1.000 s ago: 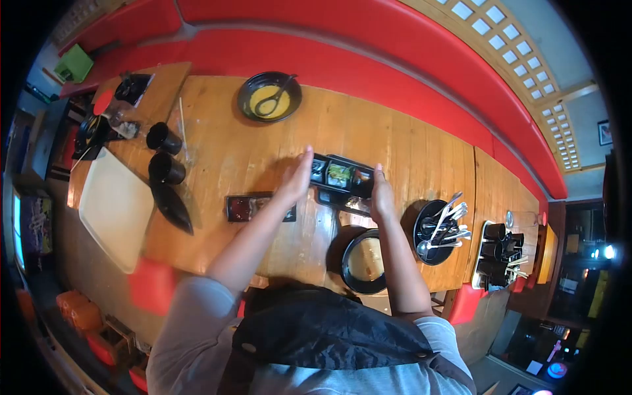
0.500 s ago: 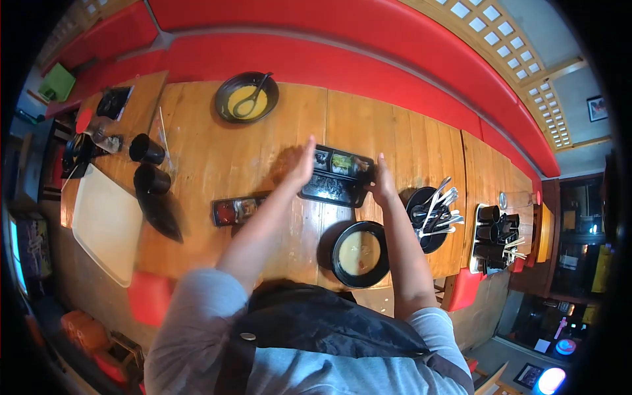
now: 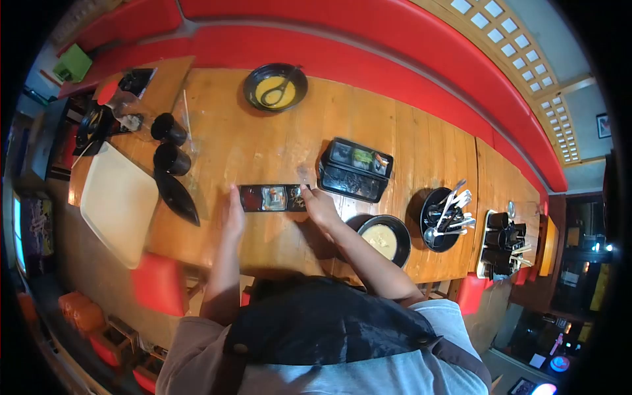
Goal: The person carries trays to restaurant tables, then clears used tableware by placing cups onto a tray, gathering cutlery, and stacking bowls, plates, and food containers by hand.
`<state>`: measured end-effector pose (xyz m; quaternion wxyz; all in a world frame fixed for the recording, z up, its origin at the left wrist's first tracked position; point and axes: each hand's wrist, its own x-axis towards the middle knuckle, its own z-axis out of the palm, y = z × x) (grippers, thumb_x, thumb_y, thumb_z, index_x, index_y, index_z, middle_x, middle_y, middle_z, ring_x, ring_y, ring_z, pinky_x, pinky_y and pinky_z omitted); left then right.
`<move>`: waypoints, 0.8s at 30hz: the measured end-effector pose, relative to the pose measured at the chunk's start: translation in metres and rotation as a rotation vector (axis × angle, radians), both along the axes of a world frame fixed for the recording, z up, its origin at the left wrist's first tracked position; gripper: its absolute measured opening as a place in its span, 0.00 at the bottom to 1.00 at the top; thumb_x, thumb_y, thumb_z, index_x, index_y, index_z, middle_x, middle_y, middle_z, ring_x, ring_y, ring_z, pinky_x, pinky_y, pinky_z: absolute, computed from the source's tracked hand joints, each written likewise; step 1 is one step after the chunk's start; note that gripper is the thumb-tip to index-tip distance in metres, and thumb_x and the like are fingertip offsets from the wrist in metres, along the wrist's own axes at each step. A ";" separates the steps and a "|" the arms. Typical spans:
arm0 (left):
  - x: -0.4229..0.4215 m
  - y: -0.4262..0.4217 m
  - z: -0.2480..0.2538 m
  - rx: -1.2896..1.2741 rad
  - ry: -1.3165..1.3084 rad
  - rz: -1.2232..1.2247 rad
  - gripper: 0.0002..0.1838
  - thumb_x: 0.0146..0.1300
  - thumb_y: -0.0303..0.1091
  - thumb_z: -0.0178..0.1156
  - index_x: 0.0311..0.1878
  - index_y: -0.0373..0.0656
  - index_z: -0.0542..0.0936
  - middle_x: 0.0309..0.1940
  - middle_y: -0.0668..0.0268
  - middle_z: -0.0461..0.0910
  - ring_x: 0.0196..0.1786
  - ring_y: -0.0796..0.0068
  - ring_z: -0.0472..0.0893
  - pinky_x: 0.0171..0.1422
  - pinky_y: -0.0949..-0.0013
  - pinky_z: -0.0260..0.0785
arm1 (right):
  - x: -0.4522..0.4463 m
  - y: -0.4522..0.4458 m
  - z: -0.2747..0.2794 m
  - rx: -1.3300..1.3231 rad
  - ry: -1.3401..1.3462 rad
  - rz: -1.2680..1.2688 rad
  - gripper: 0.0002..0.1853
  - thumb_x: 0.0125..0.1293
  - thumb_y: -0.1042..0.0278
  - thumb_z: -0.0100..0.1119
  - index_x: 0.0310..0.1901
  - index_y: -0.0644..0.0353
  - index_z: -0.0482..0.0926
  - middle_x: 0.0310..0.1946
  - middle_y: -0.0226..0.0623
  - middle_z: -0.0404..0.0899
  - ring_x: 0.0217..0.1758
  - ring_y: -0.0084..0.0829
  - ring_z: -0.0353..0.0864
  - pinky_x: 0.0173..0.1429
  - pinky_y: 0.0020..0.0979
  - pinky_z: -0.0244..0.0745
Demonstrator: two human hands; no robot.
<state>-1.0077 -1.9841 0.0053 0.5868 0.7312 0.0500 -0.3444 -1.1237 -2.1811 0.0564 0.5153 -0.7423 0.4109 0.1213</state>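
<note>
A small black sectioned dish [image 3: 274,198] with red sauce and food scraps is between my hands at the near middle of the wooden table. My left hand [image 3: 234,209] grips its left end, and my right hand [image 3: 319,205] holds the right end with the thumb on top. To the right, a black sectioned tray [image 3: 353,181] lies with a second sectioned dish [image 3: 361,157], holding green bits, on its far part. A black bowl of pale soup [image 3: 384,241] stands by my right forearm.
Farther back is a bowl with yellow soup and a ladle [image 3: 275,88]. A bowl of spoons [image 3: 442,220] stands right. At left are black cups [image 3: 172,159], a dark boat-shaped dish [image 3: 176,197] and a beige tray [image 3: 119,203]. A red bench [image 3: 368,62] runs behind.
Both hands have let go of the sectioned dish with green bits, which now rests on the black tray. They have moved left and taken hold of the dish with red sauce.
</note>
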 end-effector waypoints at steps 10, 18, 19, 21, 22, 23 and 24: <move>-0.056 -0.133 0.082 -0.007 -0.396 -0.301 0.32 0.66 0.57 0.34 0.38 0.35 0.77 0.38 0.52 0.77 0.51 0.58 0.71 0.63 0.62 0.54 | -0.088 -0.117 -0.018 0.071 -0.020 -0.336 0.34 0.64 0.42 0.44 0.51 0.74 0.69 0.47 0.49 0.72 0.47 0.41 0.74 0.45 0.41 0.75; -0.065 -0.185 0.056 0.140 -0.370 -0.349 0.39 0.65 0.61 0.27 0.40 0.35 0.78 0.42 0.50 0.78 0.49 0.56 0.74 0.62 0.59 0.54 | -0.092 -0.161 -0.034 -0.033 0.143 -0.233 0.39 0.61 0.35 0.36 0.46 0.73 0.75 0.47 0.57 0.74 0.51 0.47 0.74 0.54 0.38 0.66; -0.064 -0.185 0.057 0.115 -0.284 -0.374 0.37 0.65 0.61 0.29 0.40 0.35 0.79 0.41 0.51 0.78 0.46 0.58 0.75 0.59 0.60 0.59 | -0.094 -0.166 -0.046 -0.048 0.112 -0.252 0.40 0.61 0.34 0.36 0.48 0.72 0.73 0.50 0.58 0.72 0.57 0.48 0.70 0.59 0.38 0.62; -0.071 -0.185 0.054 0.075 -0.201 -0.236 0.39 0.59 0.67 0.37 0.35 0.36 0.81 0.32 0.51 0.80 0.43 0.58 0.78 0.46 0.57 0.68 | -0.098 -0.173 -0.050 -0.017 0.069 -0.240 0.40 0.61 0.34 0.35 0.47 0.71 0.74 0.47 0.58 0.73 0.55 0.48 0.71 0.58 0.39 0.63; -0.065 -0.186 0.017 0.009 -0.212 -0.245 0.38 0.59 0.67 0.37 0.35 0.38 0.80 0.32 0.53 0.80 0.42 0.57 0.79 0.44 0.56 0.68 | -0.099 -0.174 -0.048 0.001 0.056 -0.224 0.40 0.62 0.34 0.35 0.46 0.71 0.75 0.46 0.59 0.74 0.54 0.49 0.72 0.57 0.40 0.64; -0.069 -0.177 0.038 0.261 -0.445 -0.270 0.37 0.60 0.65 0.36 0.33 0.37 0.81 0.30 0.53 0.81 0.39 0.56 0.79 0.42 0.53 0.68 | -0.099 -0.174 -0.045 0.006 0.055 -0.205 0.40 0.62 0.34 0.34 0.46 0.71 0.75 0.45 0.59 0.75 0.54 0.49 0.72 0.56 0.40 0.64; -0.069 -0.164 0.059 0.271 -0.377 -0.397 0.39 0.62 0.65 0.35 0.41 0.33 0.78 0.42 0.51 0.78 0.46 0.55 0.77 0.49 0.56 0.67 | -0.102 -0.173 -0.039 -0.017 0.084 -0.166 0.40 0.62 0.34 0.34 0.45 0.71 0.76 0.43 0.60 0.75 0.53 0.49 0.73 0.56 0.40 0.65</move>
